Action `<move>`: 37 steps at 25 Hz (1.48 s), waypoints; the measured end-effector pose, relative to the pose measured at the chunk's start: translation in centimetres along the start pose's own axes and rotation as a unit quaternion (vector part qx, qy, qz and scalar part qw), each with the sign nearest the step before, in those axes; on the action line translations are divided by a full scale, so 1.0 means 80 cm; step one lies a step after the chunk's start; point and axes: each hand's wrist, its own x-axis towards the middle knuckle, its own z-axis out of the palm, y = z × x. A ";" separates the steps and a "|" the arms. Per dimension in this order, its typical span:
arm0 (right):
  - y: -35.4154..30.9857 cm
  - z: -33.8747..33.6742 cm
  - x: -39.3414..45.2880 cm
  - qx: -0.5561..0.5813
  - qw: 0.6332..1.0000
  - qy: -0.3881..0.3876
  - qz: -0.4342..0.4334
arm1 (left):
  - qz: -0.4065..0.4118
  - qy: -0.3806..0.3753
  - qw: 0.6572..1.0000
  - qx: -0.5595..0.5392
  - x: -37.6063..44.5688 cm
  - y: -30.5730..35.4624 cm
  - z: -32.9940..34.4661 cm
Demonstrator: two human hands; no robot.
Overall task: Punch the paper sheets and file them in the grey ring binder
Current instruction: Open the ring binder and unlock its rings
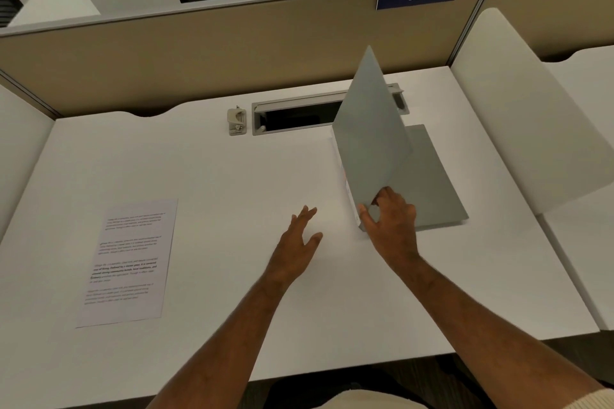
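Our right hand (392, 222) fingers grip the binder (375, 129) cover, lifted upright; our left hand (299, 242) hovers with fingers spread.

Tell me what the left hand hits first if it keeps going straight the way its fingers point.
Probably the grey ring binder: the left hand, open above the desk, points up-right toward the raised cover's near edge, held by the right hand. Depth is unclear.

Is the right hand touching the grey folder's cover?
Touching. In the head view, the right hand pinches the near corner of the grey binder's raised cover, with fingers overlapping its edge.
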 end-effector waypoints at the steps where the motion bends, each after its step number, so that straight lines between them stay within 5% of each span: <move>1: -0.007 0.002 -0.001 -0.015 1.000 -0.005 -0.014 | 0.001 0.004 1.000 -0.008 -0.001 0.004 -0.004; 14: -0.081 0.049 -0.049 -0.041 0.979 -0.163 -0.113 | -0.088 0.094 0.951 -0.281 -0.017 0.021 -0.089; 20: -0.103 0.072 -0.073 -0.073 0.957 -0.227 -0.167 | -0.096 0.070 0.921 -0.370 -0.027 0.026 -0.157; 30: -0.132 0.109 -0.107 -0.068 0.920 -0.304 -0.236 | -0.140 0.145 0.962 -0.184 -0.060 -0.028 -0.238; 33: -0.128 0.109 -0.108 -0.030 0.903 -0.367 -0.223 | -0.151 0.165 0.960 -0.168 -0.069 -0.045 -0.247; 37: -0.120 0.105 -0.098 0.002 0.922 -0.347 -0.170 | -0.161 0.186 0.956 -0.160 -0.080 -0.062 -0.267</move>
